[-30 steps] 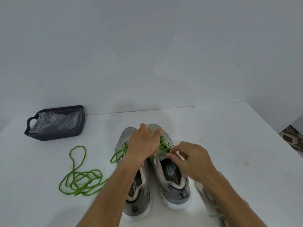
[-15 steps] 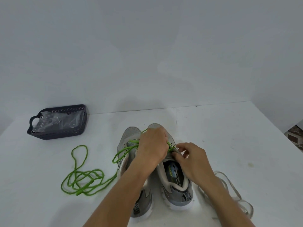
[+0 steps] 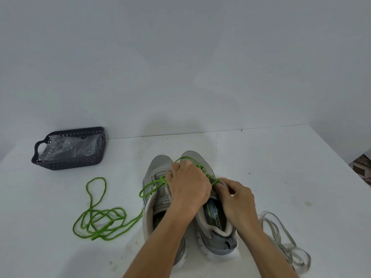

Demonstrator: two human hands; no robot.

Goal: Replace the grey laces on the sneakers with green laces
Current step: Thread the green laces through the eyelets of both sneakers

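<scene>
Two grey sneakers stand side by side on the white table, toes pointing away from me. The right sneaker (image 3: 215, 221) carries a green lace (image 3: 208, 174) through its eyelets. My left hand (image 3: 187, 185) lies over its laced part and grips the green lace; a green loop hangs out over the left sneaker (image 3: 155, 199), which shows no lace. My right hand (image 3: 235, 194) pinches the green lace at the sneaker's upper eyelets. A second green lace (image 3: 100, 219) lies coiled on the table to the left. The removed grey laces (image 3: 285, 243) lie piled to the right.
A dark perforated basket (image 3: 70, 157) holding clear plastic stands at the back left by the wall. The white table (image 3: 291, 177) ends at its right edge, where a patch of floor shows. A plain wall rises behind the table.
My left hand has shifted right, from over the left sneaker onto the right sneaker's lacing. My right hand stays at the upper eyelets. The view has moved, so the grey laces now show.
</scene>
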